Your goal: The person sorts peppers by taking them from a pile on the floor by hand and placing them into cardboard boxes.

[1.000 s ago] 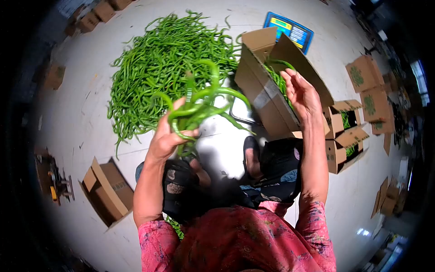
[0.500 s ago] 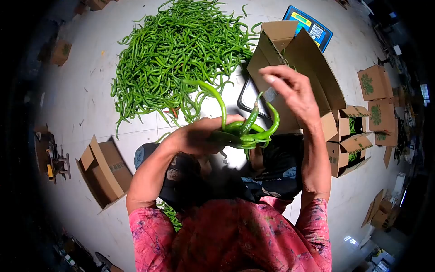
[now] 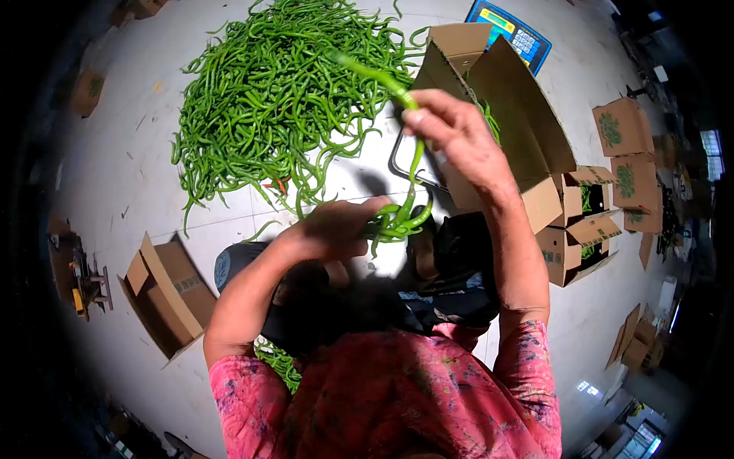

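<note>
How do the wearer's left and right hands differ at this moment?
The left hand holds a small bunch of green peppers; the right hand pinches what looks like one long pepper. The left hand is mostly in shadow; the right hand is well lit. The left hand is lower in the picture, the right hand higher. Both are bare.

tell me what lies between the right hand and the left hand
In the head view, a green pepper extends from the right hand toward the pepper bunch in the left hand.
</note>
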A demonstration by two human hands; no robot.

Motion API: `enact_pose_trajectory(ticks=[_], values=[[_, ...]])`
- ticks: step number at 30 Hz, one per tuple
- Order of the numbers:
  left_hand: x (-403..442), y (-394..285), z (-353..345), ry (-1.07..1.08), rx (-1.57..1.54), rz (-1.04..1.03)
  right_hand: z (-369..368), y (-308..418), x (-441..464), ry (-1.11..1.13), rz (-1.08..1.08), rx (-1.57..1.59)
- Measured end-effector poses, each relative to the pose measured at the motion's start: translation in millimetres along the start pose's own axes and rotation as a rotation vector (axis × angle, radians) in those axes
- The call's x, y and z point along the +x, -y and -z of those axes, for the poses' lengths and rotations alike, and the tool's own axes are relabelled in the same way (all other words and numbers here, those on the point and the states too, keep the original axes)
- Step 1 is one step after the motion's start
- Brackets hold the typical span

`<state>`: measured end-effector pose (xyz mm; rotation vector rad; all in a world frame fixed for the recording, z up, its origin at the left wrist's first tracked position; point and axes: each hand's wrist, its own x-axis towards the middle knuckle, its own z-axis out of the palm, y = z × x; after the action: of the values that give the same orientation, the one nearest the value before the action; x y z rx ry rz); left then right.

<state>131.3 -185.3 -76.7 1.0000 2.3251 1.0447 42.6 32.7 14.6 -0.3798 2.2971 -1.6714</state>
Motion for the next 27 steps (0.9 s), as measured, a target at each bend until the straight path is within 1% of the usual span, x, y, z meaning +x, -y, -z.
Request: enact_pose_trajectory(ticks=[1,3,4,7,8,11,14,15,16,17,18,19,21,23,25,27], values=[[1,-3,4,0.018,-0.031,0.054,6,5,-4,-0.118,-0.004,0.093],[2,-17,17,0.053,-0.095,0.160,32,5,-5,-0.298,0.001,0.080],[4,-29,24,0.102,-0.113,0.274,45,-2,-4,-0.363,0.042,0.140],[1,-30,31,0.114,-0.144,0.268,78,-10,-11,-0.509,0.097,0.077],[4,-34,34,0.134,-0.172,0.305,92,-15,-13,-0.559,0.056,0.022],[3,-30,33,0.108,-0.126,0.258,129,-46,-15,-0.713,0.076,-0.517],[5,-32,36,0.125,-0.120,0.279,111,-24,-36,-0.632,0.172,-0.294],[5,-34,37,0.132,-0.122,0.285,84,21,-51,-0.542,0.048,0.009],[6,-36,37,0.127,-0.115,0.317,68,44,-64,-0.427,0.116,0.137],[8,-38,37,0.124,-0.107,0.347,48,75,-80,-0.288,0.163,0.332],[10,-40,36,0.121,-0.100,0.374,32,86,-91,-0.177,0.331,0.449],[11,-41,34,0.086,-0.087,0.333,19,97,-102,-0.069,0.465,0.536],[8,-40,31,0.021,-0.064,0.254,-3,113,-119,0.121,0.737,0.676],[8,-28,23,0.009,-0.137,0.213,-16,120,-128,0.196,0.900,0.750],[8,-20,20,0.014,-0.128,0.255,-21,121,-131,0.205,0.982,0.784],[8,-22,21,0.047,-0.033,0.308,-24,120,-133,0.238,1.036,0.784]])
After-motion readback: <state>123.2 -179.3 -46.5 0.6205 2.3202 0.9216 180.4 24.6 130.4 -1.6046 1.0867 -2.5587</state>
